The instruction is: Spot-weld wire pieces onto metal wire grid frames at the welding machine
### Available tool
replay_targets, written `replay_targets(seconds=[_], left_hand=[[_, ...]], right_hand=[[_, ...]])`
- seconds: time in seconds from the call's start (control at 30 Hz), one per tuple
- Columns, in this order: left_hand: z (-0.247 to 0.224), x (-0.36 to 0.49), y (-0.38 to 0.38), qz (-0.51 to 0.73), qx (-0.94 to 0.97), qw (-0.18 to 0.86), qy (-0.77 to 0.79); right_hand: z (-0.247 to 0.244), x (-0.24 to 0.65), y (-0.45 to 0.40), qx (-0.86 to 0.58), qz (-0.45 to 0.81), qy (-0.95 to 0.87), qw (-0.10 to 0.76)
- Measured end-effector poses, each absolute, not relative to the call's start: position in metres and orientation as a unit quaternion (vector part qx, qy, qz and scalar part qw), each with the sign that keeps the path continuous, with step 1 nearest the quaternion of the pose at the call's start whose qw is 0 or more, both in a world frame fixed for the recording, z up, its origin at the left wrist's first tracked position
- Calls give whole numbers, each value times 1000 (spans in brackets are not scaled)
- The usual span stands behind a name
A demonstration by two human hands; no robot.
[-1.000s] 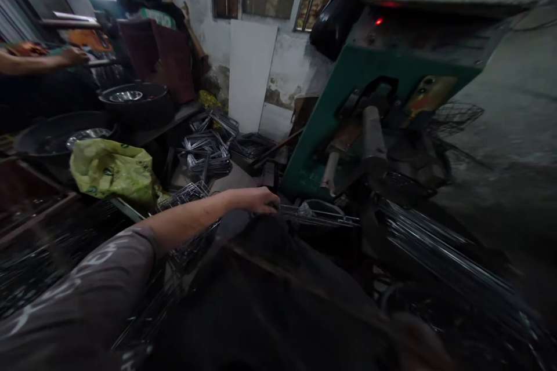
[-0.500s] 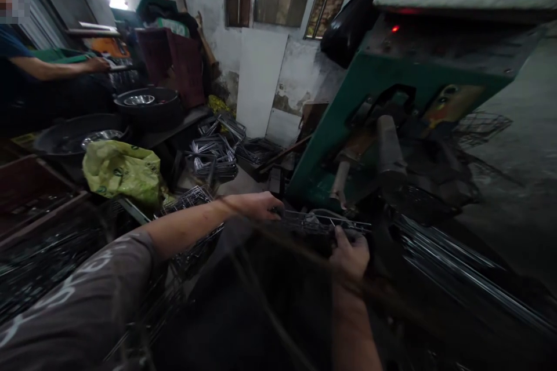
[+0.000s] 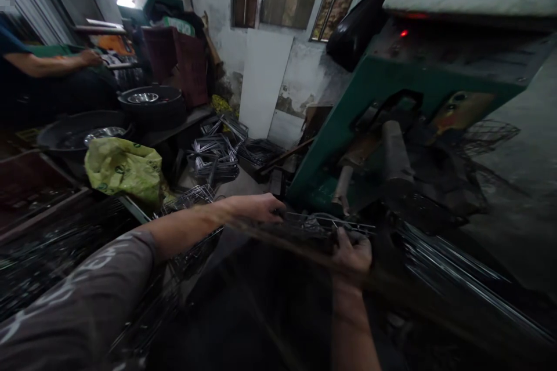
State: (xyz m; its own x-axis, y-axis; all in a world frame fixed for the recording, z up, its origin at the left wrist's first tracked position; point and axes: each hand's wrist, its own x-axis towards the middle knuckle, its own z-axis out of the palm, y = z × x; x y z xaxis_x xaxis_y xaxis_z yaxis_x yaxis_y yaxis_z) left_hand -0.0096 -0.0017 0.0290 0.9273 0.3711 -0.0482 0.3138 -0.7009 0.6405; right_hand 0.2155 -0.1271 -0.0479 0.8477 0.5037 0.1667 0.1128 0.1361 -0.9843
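Lower centre: dark cloth [image 3: 226,307] over the person's lap, probably worn against dirt and sharp ends; one piece.

Centre: left hand [image 3: 263,207], fingers curled closed on the near end of a wire frame [image 3: 359,225], likely to steady it; the fingertips are hidden. One left hand, one frame. The frame lies just right of centre, reaching rightward beyond the other hand; its full count of wires is lost in the dark.

Right of centre, slightly lower: right hand [image 3: 354,249], thumb and fingers drawn together, seemingly pinching one short wire [image 3: 334,223] against the frame, a grip suited to a thin piece.

Lower right: long rods [image 3: 465,272] laid side by side, presumably for easy reach; too blurred to count.

Left: yellow-green bag [image 3: 124,168], one, slumped.

Right: green machine [image 3: 322,145], one, with two round bars, a thick one [image 3: 397,151] and a thinner one [image 3: 343,185] whose tip is near the frame; contact cannot be told. One red light [image 3: 404,33].

Left of centre: bent wire frames [image 3: 215,159], heaped, perhaps to save floor; more than can be counted.

Upper left: two black tubs [image 3: 152,116], each bearing one metal bowl [image 3: 143,98], perhaps for small parts; one co-worker's forearm [image 3: 50,65].

Upper centre: one white board [image 3: 263,81], leaning against the wall.
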Motion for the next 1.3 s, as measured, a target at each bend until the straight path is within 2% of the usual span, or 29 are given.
replay_targets(seconds=[0.17,0.4,0.6,1.1,1.3], left_hand=[[30,-6,-1,48,916,354,182],[37,-2,-1,51,915,351,194],[31,3,0,49,909,354,213],[29,6,0,63,901,378,206],[23,13,-3,77,908,359,201]], right_hand=[[-50,220,-122,-638,119,-259,715],[-38,221,-114,-623,165,-216,734],[-36,225,-109,-641,153,-227,717],[-30,222,-107,-556,222,-198,777],[-34,227,-122,-610,195,-214,738]])
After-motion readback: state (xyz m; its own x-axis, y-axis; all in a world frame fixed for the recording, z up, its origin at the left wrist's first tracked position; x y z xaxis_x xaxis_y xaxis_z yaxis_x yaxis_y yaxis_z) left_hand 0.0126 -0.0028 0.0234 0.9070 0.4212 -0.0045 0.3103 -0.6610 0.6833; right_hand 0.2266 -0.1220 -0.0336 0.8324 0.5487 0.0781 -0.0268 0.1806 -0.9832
